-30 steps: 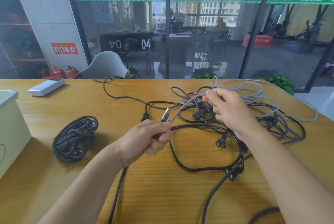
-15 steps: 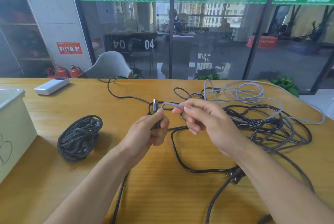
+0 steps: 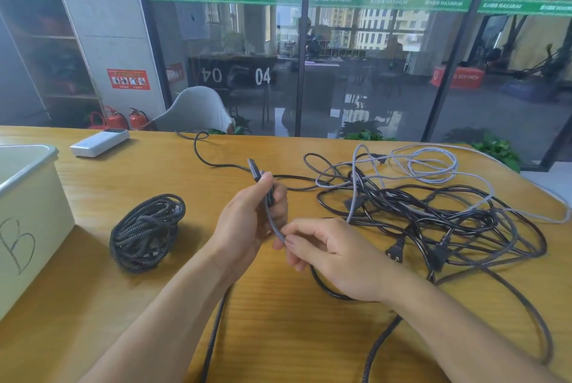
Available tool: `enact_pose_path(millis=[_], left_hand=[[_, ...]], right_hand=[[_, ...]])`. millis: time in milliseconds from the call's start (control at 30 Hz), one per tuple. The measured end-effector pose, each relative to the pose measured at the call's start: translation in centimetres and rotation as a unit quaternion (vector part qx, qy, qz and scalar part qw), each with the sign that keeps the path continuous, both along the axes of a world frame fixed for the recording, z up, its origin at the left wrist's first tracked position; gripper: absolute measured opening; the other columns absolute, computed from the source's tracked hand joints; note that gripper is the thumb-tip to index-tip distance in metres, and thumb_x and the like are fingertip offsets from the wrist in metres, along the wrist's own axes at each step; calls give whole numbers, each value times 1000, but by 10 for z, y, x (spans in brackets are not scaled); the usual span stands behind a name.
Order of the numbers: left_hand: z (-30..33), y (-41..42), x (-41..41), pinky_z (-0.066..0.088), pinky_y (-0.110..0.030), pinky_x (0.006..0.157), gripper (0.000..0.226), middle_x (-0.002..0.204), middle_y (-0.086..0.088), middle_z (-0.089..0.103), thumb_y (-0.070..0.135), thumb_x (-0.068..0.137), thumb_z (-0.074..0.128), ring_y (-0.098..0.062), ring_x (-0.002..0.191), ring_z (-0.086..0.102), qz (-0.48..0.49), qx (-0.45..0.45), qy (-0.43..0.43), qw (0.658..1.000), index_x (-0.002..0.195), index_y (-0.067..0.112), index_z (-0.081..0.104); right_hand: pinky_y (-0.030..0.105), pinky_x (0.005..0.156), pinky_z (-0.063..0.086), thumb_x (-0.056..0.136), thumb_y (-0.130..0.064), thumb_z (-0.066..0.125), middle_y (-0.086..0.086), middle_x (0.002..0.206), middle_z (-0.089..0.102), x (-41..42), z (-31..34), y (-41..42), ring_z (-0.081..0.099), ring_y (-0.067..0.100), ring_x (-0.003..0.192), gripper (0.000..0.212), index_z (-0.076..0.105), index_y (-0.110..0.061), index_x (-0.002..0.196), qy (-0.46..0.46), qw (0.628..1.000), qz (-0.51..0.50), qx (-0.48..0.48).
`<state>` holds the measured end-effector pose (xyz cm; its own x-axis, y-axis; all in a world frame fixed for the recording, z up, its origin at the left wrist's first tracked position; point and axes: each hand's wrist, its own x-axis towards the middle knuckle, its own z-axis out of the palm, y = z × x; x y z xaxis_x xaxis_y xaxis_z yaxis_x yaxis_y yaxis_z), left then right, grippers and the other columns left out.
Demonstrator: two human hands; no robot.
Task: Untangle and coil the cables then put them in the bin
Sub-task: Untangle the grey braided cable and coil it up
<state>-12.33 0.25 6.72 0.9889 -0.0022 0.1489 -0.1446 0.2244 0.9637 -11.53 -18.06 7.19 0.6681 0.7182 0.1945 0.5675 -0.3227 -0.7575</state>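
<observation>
Left hand (image 3: 247, 221) gripping the plug end of a braided cable (image 3: 274, 223), right hand (image 3: 328, 251) pinching it just below. Likely starting a first loop, the rest trailing into the tangle (image 3: 433, 215) to the right. Next, probably: drawing slack free without tightening knots; finished coil (image 3: 145, 232) beside the bin (image 3: 34, 206).

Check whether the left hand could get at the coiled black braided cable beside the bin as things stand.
Probably yes, but not freely: the coiled cable lies on bare table just left of the left hand, nothing between. That hand's grip is occupied by the grey braided cable, though.
</observation>
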Motion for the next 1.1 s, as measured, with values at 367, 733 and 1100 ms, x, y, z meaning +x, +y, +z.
enact_pose_path(millis=[367, 733, 1100], left_hand=[[21, 4, -9, 37, -38, 70, 44, 60, -4, 40, 38, 112, 35, -25, 60, 51, 30, -133, -2, 991, 74, 18, 43], [25, 1, -20, 16, -27, 47, 39, 50, 13, 26, 39, 99, 49, -5, 42, 23, -223, -84, 25, 971, 64, 23, 43], [28, -2, -23, 23, -23, 45, 41, 51, 9, 22, 38, 98, 43, -9, 44, 18, -229, 47, 27, 972, 59, 24, 43]], right_hand=[[44, 85, 50, 109, -51, 37, -2, 77, 62, 17, -12, -7, 58, 19, 81, 48, 64, -18, 85, -184, 977, 3, -112], [34, 93, 44, 94, -78, 43, -14, 78, 60, 53, -24, -22, 53, 6, 84, 54, 70, -31, 87, -239, 954, -16, -180], [47, 125, 26, 91, -64, 68, -8, 89, 68, 98, 9, -88, 64, 18, 93, 44, 78, -22, 87, -484, 836, -238, -101]])
